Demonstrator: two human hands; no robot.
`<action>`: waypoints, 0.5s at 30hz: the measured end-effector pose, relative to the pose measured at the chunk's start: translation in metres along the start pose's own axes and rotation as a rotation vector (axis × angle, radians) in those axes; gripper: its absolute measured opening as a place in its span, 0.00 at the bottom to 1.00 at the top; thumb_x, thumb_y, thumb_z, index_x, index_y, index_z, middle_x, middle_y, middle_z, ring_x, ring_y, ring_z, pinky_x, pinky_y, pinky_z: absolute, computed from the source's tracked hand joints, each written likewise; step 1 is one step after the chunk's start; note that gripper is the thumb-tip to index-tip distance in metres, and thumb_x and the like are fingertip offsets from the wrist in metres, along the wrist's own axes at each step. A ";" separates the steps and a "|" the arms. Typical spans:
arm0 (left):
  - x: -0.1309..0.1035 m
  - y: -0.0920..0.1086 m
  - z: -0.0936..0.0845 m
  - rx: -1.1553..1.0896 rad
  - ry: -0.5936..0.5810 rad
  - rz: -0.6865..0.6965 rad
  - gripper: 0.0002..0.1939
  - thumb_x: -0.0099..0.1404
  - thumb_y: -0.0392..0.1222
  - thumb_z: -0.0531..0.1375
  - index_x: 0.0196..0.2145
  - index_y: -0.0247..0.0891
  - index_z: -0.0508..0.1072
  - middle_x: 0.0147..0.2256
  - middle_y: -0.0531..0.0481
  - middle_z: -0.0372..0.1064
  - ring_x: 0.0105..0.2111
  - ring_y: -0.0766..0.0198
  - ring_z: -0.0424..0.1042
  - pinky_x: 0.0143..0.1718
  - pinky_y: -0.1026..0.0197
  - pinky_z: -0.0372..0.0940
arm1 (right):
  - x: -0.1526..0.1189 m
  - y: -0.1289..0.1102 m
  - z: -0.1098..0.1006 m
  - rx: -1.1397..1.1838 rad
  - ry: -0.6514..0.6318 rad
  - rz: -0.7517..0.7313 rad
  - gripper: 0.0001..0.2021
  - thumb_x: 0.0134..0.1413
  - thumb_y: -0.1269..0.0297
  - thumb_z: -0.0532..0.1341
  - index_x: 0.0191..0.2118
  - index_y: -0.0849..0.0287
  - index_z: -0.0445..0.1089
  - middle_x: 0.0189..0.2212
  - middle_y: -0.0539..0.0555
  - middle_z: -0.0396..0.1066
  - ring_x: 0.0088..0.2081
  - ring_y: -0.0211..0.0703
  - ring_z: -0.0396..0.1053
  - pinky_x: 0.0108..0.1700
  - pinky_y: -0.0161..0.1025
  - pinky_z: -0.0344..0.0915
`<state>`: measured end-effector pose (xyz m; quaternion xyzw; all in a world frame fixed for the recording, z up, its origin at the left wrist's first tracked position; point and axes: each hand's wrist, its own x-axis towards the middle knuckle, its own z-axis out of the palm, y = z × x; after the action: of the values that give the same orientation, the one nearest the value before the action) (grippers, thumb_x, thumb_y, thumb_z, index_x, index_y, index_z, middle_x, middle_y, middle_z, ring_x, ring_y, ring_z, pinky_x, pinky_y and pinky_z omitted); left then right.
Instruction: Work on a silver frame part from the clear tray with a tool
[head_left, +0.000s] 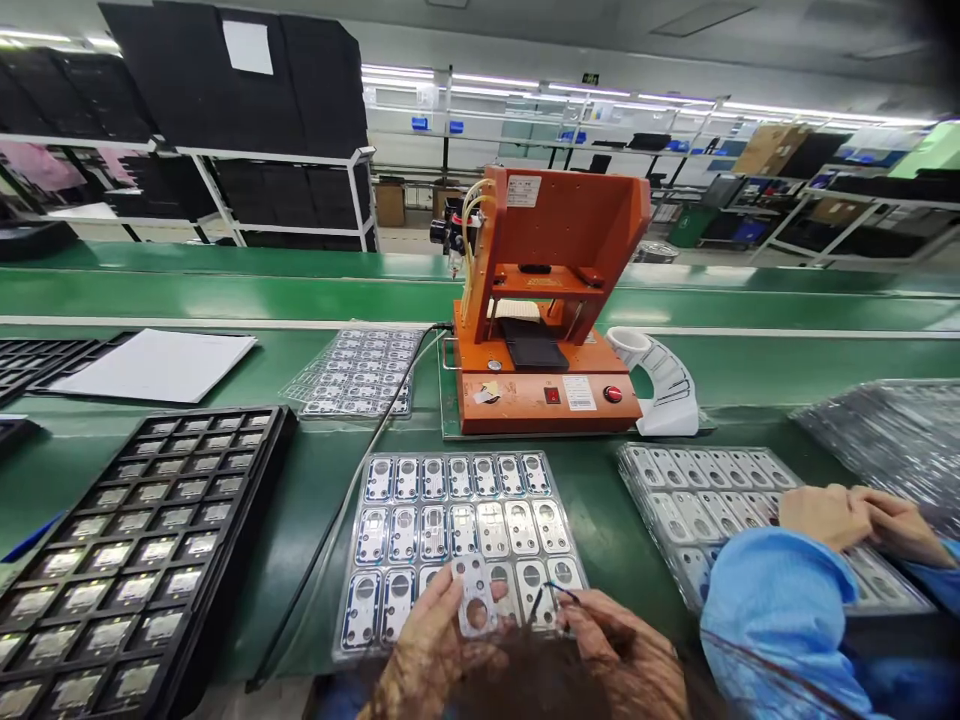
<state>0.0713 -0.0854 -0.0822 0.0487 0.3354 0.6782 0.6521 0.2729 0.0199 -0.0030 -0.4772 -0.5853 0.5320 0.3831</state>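
My left hand pinches a small silver metal plate over the clear plastic blister tray's near edge; my right hand grips black tweezers. Most pockets look filled.

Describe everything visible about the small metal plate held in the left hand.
The small silvery metal plate is flat and roughly rectangular, with a large round hole low down and smaller cut-outs above. The left hand pinches it upright by its left edge, just above the clear plastic tray of similar plates. The right hand is close beside it.
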 end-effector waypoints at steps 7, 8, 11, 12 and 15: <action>-0.032 0.008 0.062 0.041 0.317 0.124 0.30 0.61 0.55 0.82 0.59 0.45 0.89 0.40 0.48 0.92 0.44 0.54 0.93 0.46 0.51 0.79 | 0.021 0.000 0.012 0.061 -0.050 0.082 0.27 0.49 0.22 0.84 0.31 0.42 0.94 0.28 0.55 0.85 0.32 0.59 0.85 0.37 0.48 0.84; -0.033 0.010 0.068 0.053 0.338 0.146 0.32 0.57 0.55 0.84 0.57 0.44 0.90 0.40 0.48 0.91 0.42 0.54 0.93 0.47 0.50 0.79 | 0.020 -0.004 0.015 0.057 -0.056 0.081 0.27 0.50 0.23 0.84 0.31 0.42 0.94 0.29 0.55 0.85 0.32 0.57 0.84 0.38 0.46 0.82; -0.034 0.018 0.081 0.122 0.385 0.256 0.35 0.44 0.57 0.92 0.47 0.44 0.91 0.38 0.46 0.88 0.40 0.54 0.90 0.48 0.54 0.80 | 0.013 -0.019 0.025 0.038 -0.074 0.059 0.25 0.57 0.26 0.83 0.34 0.42 0.94 0.33 0.53 0.87 0.37 0.54 0.84 0.45 0.44 0.82; -0.034 0.020 0.084 0.149 0.402 0.298 0.37 0.41 0.60 0.94 0.45 0.44 0.91 0.38 0.46 0.87 0.40 0.54 0.88 0.47 0.55 0.80 | 0.009 -0.022 0.027 0.034 -0.083 0.044 0.23 0.60 0.27 0.83 0.35 0.42 0.94 0.34 0.53 0.88 0.39 0.55 0.85 0.47 0.45 0.82; -0.037 0.023 0.092 0.225 0.459 0.377 0.43 0.40 0.70 0.94 0.45 0.45 0.91 0.39 0.46 0.87 0.42 0.53 0.87 0.44 0.58 0.81 | -0.002 -0.027 0.030 0.024 -0.130 -0.023 0.17 0.69 0.35 0.80 0.39 0.40 0.95 0.37 0.54 0.89 0.42 0.58 0.88 0.50 0.48 0.85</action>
<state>0.1032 -0.0816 0.0141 0.0277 0.5317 0.7391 0.4127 0.2409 0.0107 0.0193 -0.4306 -0.6079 0.5643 0.3559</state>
